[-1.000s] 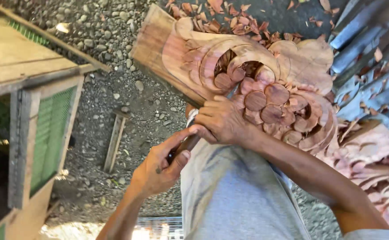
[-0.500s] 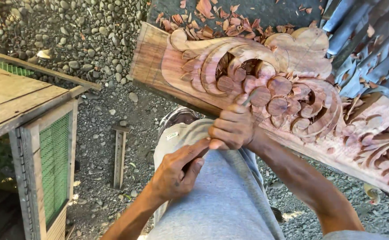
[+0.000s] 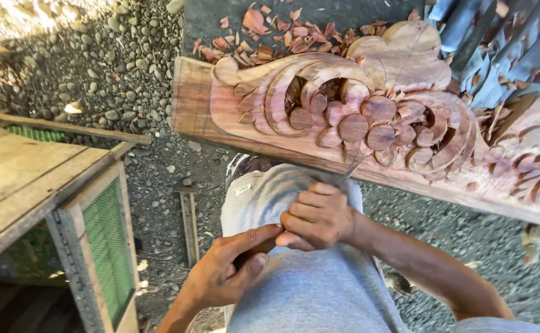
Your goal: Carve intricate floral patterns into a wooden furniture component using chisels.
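both hands grip a chisel (image 3: 344,176) over gravel ground (image 3: 115,80), beside carved wood panel (image 3: 368,117).

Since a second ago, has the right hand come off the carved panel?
Yes. The right hand has pulled back from the rosettes of the carved wood panel toward the person's lap, now below the panel's lower edge, the thin tool reaching up to it.
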